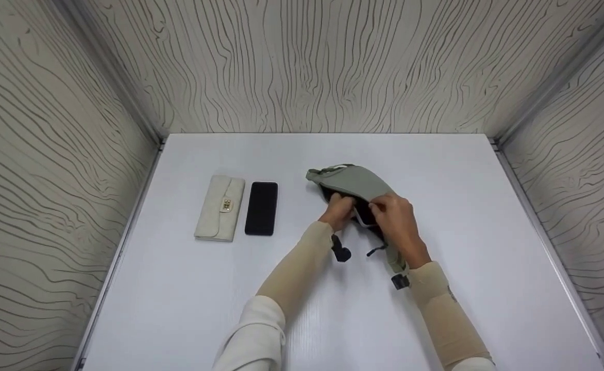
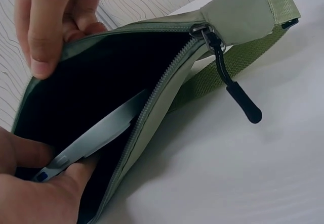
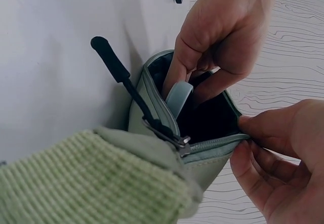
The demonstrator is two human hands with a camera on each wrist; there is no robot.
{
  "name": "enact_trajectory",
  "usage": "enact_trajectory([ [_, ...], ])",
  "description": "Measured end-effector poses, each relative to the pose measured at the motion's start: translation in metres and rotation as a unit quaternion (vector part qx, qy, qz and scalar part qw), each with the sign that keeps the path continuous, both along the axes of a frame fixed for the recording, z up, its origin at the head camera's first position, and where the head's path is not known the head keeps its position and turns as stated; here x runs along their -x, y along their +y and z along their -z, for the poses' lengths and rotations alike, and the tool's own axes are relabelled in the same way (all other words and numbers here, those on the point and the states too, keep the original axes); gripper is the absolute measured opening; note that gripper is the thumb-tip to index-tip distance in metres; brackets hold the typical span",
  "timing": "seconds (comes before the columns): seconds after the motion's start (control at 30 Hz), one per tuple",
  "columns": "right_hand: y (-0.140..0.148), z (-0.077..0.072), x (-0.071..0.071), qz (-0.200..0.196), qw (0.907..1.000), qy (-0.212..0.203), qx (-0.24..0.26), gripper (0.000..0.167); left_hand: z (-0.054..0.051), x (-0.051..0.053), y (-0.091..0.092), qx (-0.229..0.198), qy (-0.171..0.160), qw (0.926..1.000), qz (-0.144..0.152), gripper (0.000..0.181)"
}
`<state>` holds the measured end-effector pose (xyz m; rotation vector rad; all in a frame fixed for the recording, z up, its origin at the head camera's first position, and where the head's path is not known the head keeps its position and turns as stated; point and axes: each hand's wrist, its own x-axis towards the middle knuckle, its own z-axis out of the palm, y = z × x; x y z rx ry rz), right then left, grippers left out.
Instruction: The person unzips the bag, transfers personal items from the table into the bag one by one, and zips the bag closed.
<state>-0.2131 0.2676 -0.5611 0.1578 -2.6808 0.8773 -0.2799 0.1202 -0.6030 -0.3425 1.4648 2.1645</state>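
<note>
A sage-green waist bag (image 1: 358, 180) lies on the table with its zipper open and its dark inside showing. My left hand (image 1: 339, 210) reaches into the opening and pinches a slim pale-grey device (image 2: 96, 135) between thumb and fingers. Much of that device is inside the bag, so its exact kind cannot be told. With thumb and fingers, my right hand (image 1: 399, 219) pinches the bag's upper zipper edge and holds the mouth apart. A black zipper pull (image 2: 244, 102) hangs from the slider at one end of the opening.
Left of the bag, a black smartphone (image 1: 261, 208) lies flat beside a cream wallet (image 1: 210, 214) with a gold clasp. The white table (image 1: 188, 304) meets wood-patterned walls (image 1: 302, 67) at the back and sides. The bag's green webbing strap (image 2: 228, 64) trails from its end.
</note>
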Motion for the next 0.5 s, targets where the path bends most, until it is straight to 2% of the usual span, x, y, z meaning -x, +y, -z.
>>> enact_trajectory([
  [0.3,-0.0003,0.0017,-0.0026,0.002,1.0000,0.003,-0.004,0.008,0.0015,-0.0047,0.0047,0.006,-0.008,0.9999,-0.005,0.057],
  [0.5,-0.0014,0.0004,-0.0042,0.001,1.0000,-0.002,-0.001,0.009,0.0010,-0.0059,0.0064,0.011,-0.013,0.9998,-0.007,0.054],
])
